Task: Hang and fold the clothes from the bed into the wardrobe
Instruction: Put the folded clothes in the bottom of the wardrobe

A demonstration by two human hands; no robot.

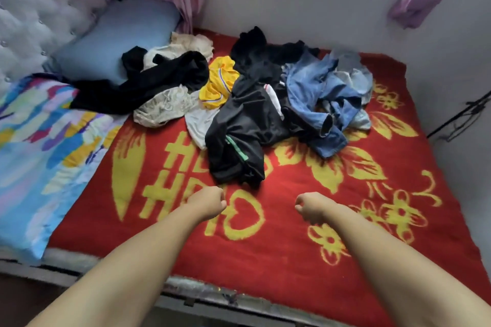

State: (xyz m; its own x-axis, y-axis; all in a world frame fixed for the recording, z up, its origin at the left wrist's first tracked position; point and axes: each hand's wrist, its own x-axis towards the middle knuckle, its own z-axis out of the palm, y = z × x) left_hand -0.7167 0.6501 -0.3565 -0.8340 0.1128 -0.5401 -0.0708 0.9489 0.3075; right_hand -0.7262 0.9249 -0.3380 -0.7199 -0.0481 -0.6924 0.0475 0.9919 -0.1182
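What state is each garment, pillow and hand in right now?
Left hand: fist, empty.
Right hand: fist, empty.
Black jacket: crumpled, unfolded, nearest the hands.
Denim shirt: crumpled.
Yellow top: bunched.
Black trousers: sprawled over pillow edge.
Blue pillow: lying flat.

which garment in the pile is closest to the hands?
The black jacket with the green stripe. Its hem reaches nearest the left hand; the blue denim shirt and yellow top lie farther back.
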